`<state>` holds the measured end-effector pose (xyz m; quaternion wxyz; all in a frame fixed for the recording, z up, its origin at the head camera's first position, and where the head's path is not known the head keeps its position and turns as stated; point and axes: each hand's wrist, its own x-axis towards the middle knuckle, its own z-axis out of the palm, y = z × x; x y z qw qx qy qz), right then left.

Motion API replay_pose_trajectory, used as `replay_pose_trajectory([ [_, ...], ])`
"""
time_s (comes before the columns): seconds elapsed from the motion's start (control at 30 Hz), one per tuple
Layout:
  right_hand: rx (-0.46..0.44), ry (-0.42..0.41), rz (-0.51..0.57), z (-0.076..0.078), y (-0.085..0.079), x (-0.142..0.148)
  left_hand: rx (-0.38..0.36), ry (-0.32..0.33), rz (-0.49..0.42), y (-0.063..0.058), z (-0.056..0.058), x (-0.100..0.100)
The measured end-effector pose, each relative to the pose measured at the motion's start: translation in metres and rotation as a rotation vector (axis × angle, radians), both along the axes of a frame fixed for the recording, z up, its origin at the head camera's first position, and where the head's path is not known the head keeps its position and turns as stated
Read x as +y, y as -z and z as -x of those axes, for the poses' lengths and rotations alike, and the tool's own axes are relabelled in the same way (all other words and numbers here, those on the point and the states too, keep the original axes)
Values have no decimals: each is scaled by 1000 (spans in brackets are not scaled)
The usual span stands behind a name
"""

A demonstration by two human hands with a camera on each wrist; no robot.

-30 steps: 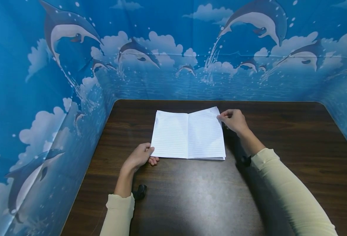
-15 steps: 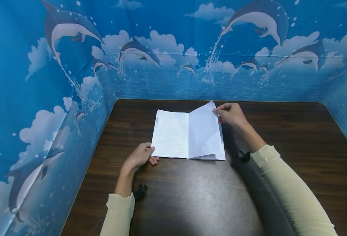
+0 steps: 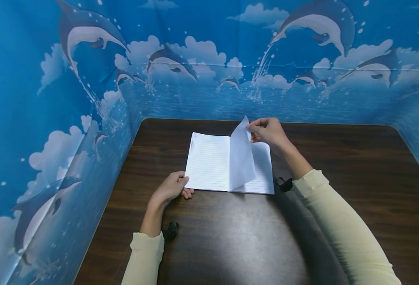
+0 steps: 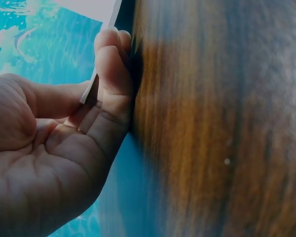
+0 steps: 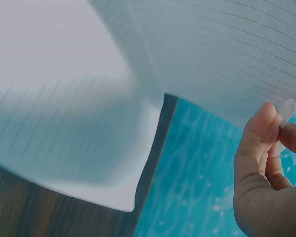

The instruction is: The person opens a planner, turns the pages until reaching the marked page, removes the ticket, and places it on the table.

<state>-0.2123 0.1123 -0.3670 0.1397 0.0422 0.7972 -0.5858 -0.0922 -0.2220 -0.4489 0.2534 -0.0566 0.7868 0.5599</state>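
An open notebook (image 3: 209, 162) with lined white pages lies on the dark wooden table. My left hand (image 3: 170, 187) pinches its lower left corner, thumb above and fingers underneath; the left wrist view shows the notebook's edge (image 4: 91, 89) between thumb and fingers. With thumb and fingertips, my right hand (image 3: 269, 131) pinches the upper outer corner of a page (image 3: 241, 158), which stands raised and curved over the right half. Beneath it, the lined right-hand page (image 3: 263, 168) is partly uncovered. In the right wrist view the raised page (image 5: 227, 54) hangs from the fingertips.
A blue cloth (image 3: 202, 95) printed with dolphins and clouds borders the table (image 3: 223, 237) at the back and both sides. A dark wrist device (image 3: 171, 230) sits at the left wrist, another (image 3: 284, 184) at the right.
My right hand has moved left and slightly away from me, lifting the page from nearly flat to upright and baring the page under it. The left hand keeps its hold on the corner.
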Motion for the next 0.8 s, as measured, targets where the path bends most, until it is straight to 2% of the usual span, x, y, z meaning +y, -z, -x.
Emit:
replay_pose_trajectory([
  [0.2, -1, -31, 70, 3, -4, -19, 23, 30, -5, 3, 1, -2],
  [0.5, -14, -67, 164, 8, -6, -51, 38, 39, -16, 1, 2, -1],
  [0.8, -41, -93, 184, 13, 3, -90, 41, 33, -32, 4, 2, -4],
])
